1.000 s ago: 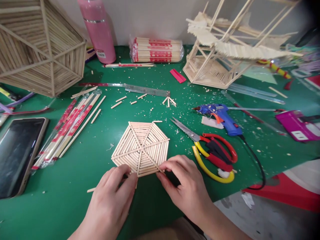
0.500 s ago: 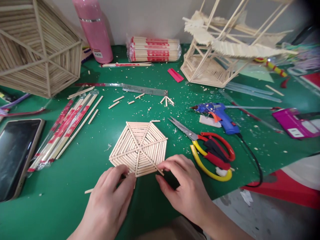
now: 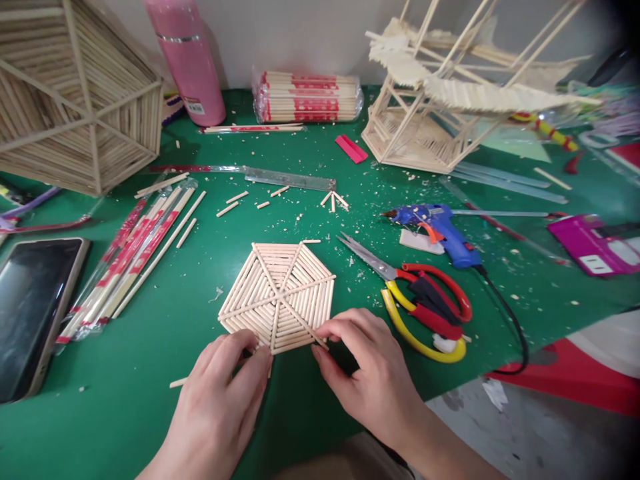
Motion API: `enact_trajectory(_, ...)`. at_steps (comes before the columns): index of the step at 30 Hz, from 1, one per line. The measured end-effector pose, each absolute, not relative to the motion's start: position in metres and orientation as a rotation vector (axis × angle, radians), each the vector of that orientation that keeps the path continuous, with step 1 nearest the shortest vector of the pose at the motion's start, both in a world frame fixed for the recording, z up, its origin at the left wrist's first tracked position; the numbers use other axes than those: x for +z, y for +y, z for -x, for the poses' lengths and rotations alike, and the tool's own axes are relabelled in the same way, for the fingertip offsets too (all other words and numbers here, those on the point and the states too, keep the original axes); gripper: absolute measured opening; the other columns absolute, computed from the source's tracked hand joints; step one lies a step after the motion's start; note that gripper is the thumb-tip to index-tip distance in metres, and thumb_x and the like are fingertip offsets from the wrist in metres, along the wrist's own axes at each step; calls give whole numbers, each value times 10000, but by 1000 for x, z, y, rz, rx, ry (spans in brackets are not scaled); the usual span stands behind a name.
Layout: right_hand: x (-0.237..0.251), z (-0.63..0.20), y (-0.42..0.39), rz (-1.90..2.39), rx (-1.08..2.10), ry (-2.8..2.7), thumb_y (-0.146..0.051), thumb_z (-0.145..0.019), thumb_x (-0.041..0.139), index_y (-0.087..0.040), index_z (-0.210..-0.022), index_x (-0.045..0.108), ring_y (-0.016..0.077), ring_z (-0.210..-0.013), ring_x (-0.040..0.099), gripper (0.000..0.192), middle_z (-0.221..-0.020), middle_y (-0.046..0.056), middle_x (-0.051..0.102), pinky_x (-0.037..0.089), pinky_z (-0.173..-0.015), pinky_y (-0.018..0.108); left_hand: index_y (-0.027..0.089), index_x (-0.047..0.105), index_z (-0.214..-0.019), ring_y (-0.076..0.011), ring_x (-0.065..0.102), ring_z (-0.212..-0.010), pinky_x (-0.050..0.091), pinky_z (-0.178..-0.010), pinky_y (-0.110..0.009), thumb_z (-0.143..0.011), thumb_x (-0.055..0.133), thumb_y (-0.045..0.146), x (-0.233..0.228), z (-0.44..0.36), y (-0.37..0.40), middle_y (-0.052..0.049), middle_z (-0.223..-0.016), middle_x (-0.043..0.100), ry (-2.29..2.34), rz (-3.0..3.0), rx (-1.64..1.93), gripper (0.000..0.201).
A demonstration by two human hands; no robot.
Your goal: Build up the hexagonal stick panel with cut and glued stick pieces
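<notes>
A hexagonal panel of thin wooden sticks, crossed by spokes like a web, lies flat on the green table. My left hand is closed at its lower left edge, thumb and fingers together. A loose stick pokes out from under that hand; its middle is hidden. My right hand pinches the panel's lower right corner, where a spoke end sticks out between thumb and forefinger. Just right of the panel lie scissors with red and yellow handles, blades slightly apart.
A blue glue gun lies beyond the scissors. Wrapped chopsticks and a phone lie at left. Behind stand a large stick hexagon, a pink bottle, a chopstick pack and a stick-built frame. Cut stick pieces lie scattered.
My right thumb has come up slightly against the panel's lower right corner. My left hand and the panel stay in place.
</notes>
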State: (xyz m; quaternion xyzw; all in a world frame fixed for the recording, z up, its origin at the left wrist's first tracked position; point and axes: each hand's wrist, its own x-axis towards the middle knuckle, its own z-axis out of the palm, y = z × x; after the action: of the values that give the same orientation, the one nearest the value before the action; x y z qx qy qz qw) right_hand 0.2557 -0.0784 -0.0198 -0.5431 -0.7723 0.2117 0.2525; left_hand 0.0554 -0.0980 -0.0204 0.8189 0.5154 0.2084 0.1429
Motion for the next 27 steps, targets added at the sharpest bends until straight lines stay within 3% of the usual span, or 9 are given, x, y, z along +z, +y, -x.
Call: enact_trajectory(27,-22,-256,-79,1477,589,-2080,-129,-780,550,-194,-818,550,187,-709,509,76,-742,21,561,390,-637,334,186,555,-970,-156,539,-824,480,-704,-275,-873,443,132,-19,-56,-99,-56,-970,530,1465,-2360,576,157)
